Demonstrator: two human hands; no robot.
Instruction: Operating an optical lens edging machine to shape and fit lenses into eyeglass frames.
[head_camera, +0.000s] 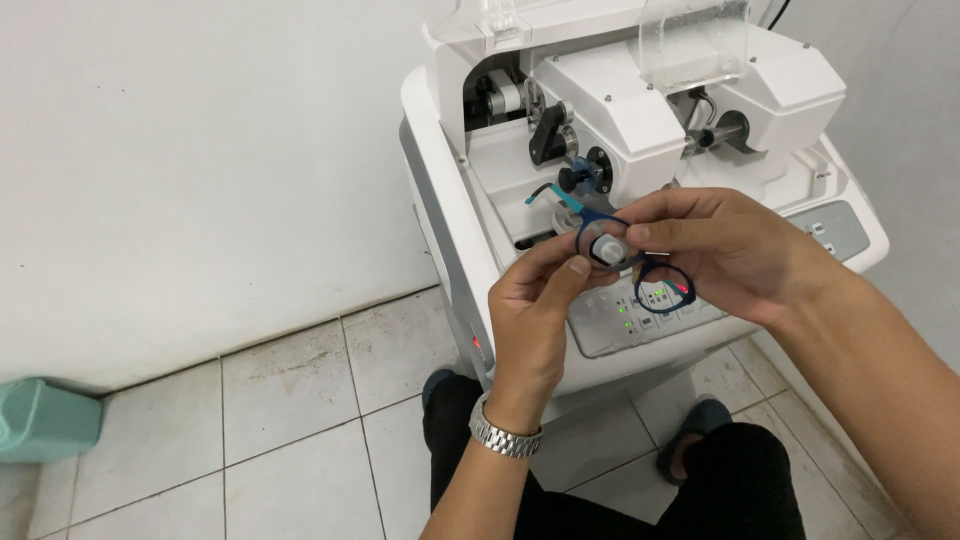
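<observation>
white machine (640, 150) behind hands (640, 270) gripping blue glasses (625, 262)

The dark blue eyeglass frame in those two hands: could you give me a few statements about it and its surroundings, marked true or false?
1. Both hands hold the dark blue eyeglass frame. True: the left hand and the right hand both grip it.
2. The frame lies on the tiled floor. False: it is held up in front of the white machine.
3. A silver metal wristwatch sits on the left wrist. True.
4. The frame's temple tip is red. False: the tip is light blue.
5. A small white round piece sits at one lens opening. True.
6. The floor is carpeted. False: it is pale tile.
</observation>
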